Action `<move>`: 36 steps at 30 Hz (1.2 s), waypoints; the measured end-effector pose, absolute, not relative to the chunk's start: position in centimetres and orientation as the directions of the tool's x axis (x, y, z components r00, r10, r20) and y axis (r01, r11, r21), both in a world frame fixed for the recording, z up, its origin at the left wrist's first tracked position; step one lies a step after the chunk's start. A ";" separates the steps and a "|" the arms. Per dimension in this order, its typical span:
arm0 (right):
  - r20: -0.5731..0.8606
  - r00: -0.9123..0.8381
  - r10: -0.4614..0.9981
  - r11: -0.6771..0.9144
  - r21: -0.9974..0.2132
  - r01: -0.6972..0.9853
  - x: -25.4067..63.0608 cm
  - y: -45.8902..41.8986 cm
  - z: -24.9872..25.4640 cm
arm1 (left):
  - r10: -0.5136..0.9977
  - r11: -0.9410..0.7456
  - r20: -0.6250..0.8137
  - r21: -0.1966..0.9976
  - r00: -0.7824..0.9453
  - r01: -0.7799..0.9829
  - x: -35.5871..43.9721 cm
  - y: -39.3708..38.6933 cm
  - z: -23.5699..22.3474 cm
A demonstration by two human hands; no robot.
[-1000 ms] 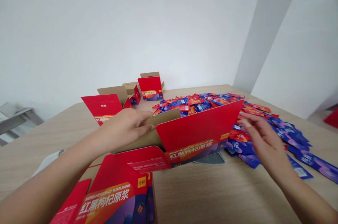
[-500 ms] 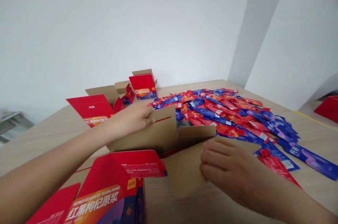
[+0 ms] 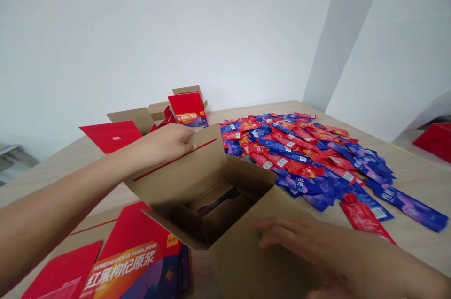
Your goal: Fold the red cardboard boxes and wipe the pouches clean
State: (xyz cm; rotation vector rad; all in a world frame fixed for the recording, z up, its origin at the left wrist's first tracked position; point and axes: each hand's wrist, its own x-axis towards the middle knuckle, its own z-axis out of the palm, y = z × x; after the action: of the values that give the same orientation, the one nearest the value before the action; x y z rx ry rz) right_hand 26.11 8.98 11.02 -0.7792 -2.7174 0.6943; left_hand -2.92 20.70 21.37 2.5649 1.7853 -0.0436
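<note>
Between my hands an open cardboard box [image 3: 246, 174] is tilted towards me, showing its brown inside and a dark gap at its bottom. My left hand [image 3: 172, 141] pinches the far flap, which has a red strip along it, near its top edge. My right hand [image 3: 292, 242] lies with fingers stretched out against the wide near brown flap [image 3: 246, 252]; its thumb is partly hidden at the lower edge. Close by on the left, flat printed red and purple cartons [image 3: 123, 266] lie stacked on the table.
A large heap of red and blue sachets [image 3: 292, 144] covers the table [image 3: 243, 113] to the right. Opened red boxes [image 3: 186, 106] stand at the back left against the wall. A red object [image 3: 435, 141] sits beyond the table at far right.
The box has opened out and tipped towards me, so its inside shows. My right hand has moved down and let its grip on the near flap loosen; its fingers are now extended.
</note>
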 end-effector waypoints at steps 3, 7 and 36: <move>-0.002 -0.770 0.638 0.708 -0.392 0.588 24.5 10.8 10.4 | 0.909 -0.415 -0.025 0.057 0.417 0.908 -2.4 20.1 21.8; -0.038 -0.769 0.639 0.762 -0.108 0.638 20.7 13.4 9.1 | 0.904 -0.427 0.050 0.023 0.425 0.904 -2.4 20.1 21.1; -0.434 -0.819 0.375 0.925 0.124 0.358 11.9 24.9 1.0 | 0.973 -0.222 0.230 0.930 0.006 0.292 -9.7 15.9 3.5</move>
State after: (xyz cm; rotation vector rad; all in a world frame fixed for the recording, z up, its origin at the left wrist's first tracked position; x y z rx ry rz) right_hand 11.86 24.86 1.04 -0.7132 -3.5370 -0.0683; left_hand -9.73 15.92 3.54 1.5910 1.3302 1.2469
